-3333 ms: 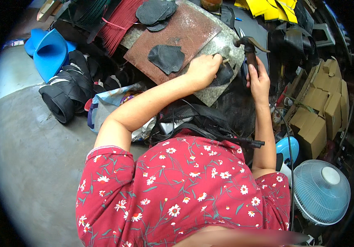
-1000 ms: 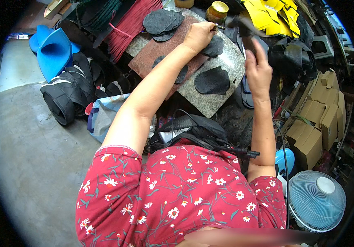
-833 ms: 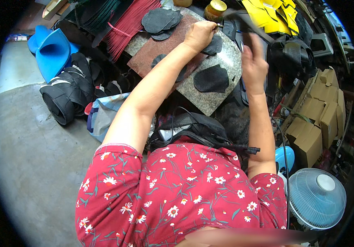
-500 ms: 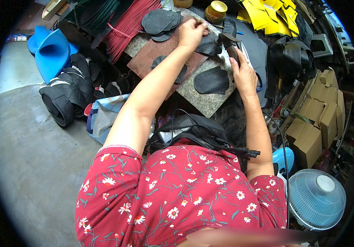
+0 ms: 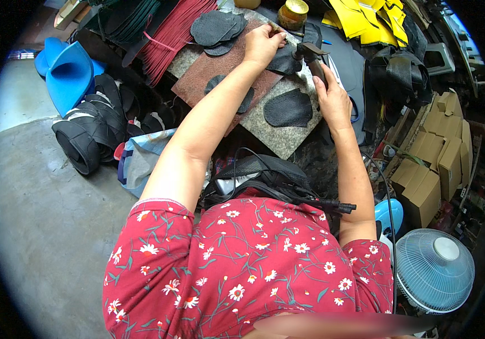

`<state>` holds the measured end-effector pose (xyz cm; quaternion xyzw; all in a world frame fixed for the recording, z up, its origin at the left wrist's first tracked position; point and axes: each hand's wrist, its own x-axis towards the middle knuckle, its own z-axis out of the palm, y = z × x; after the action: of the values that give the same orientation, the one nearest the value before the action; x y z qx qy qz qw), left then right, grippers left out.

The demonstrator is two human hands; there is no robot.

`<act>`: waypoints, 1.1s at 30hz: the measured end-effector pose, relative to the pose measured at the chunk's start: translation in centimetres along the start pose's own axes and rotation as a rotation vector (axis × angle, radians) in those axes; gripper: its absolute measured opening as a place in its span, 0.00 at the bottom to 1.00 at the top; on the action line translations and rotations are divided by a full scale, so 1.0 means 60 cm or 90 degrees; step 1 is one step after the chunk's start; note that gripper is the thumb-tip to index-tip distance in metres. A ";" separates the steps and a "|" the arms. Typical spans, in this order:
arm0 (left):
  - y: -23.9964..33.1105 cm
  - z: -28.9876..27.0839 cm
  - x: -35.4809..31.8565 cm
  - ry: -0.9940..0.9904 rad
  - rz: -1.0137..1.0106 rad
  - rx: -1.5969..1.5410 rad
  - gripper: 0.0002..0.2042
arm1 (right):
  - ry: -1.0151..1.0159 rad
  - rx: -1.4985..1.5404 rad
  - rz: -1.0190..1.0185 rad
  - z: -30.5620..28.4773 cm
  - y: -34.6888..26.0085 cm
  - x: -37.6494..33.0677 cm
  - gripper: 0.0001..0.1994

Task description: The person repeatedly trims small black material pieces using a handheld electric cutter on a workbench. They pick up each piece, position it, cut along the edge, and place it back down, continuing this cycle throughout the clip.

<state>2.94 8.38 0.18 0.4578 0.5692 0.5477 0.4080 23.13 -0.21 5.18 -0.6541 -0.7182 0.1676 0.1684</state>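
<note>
My right hand (image 5: 334, 100) is wrapped round the dark handle of a hammer (image 5: 317, 63), its metal head raised near the far right corner of the stone slab (image 5: 286, 141). Farther left, my left hand (image 5: 262, 46) has its fingers pinched together beside a black leather piece (image 5: 285, 61). What those fingers hold, if anything, is too small to make out. Another rounded black leather piece (image 5: 289, 108) lies flat on the slab. A stack of black leather pieces (image 5: 215, 28) sits beyond my left hand on a reddish-brown sheet (image 5: 197, 85). My left forearm partly hides more black pieces.
A yellowish jar (image 5: 293, 13) stands at the back. Red strips (image 5: 169, 39) lie left of the slab, yellow pieces (image 5: 366, 20) at the far right. Cardboard boxes (image 5: 423, 164) and a fan (image 5: 434, 271) are on the right. Blue and black curved pieces (image 5: 70, 70) rest at left.
The view has shifted slightly, moving the worktop things a little left and up. Both hands keep nearly the same grip and place.
</note>
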 end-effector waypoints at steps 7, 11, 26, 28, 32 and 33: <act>0.013 0.007 -0.002 -0.010 0.350 0.360 0.07 | 0.071 0.182 -0.009 -0.060 -0.028 0.013 0.21; 0.019 0.017 -0.003 -0.043 0.414 0.418 0.06 | 0.248 0.413 -0.143 -0.092 -0.050 0.014 0.21; -0.002 0.002 -0.001 0.130 0.028 -0.217 0.05 | -0.001 -0.010 0.011 -0.006 0.002 -0.008 0.23; -0.001 -0.006 -0.005 0.088 0.044 -0.196 0.06 | 0.009 -0.010 0.009 -0.004 0.003 -0.007 0.23; -0.004 -0.020 -0.026 -0.015 0.095 0.096 0.07 | 0.002 -0.005 0.019 -0.002 0.005 -0.010 0.23; -0.004 -0.020 -0.026 -0.014 0.088 0.079 0.07 | 0.004 -0.005 0.014 -0.002 0.005 -0.010 0.23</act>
<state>2.15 6.58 -0.06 0.5265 0.5642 0.5334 0.3464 23.46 -0.76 5.13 -0.6632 -0.7110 0.1642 0.1661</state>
